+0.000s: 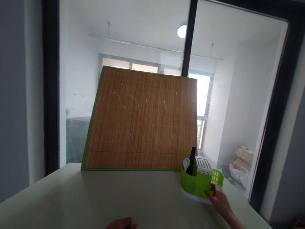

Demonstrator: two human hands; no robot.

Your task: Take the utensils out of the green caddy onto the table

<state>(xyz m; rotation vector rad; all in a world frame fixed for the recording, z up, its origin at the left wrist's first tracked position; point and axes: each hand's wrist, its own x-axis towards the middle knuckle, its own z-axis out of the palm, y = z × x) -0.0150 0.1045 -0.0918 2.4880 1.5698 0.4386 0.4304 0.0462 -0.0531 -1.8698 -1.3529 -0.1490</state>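
Place was home apartment: glass sliding door [120, 54] led to balcony room with clothes rail [153, 47], cardboard boxes [243, 157] on floor.

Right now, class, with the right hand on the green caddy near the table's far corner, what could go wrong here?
1. The caddy sits close to the table edge; a careless push by the right hand might send it off.
2. The spoon and dark utensil stand upright inside and could tip out if it is jerked.
3. The bamboo mat leans against the glass just beside it; a bump might make it slide down.
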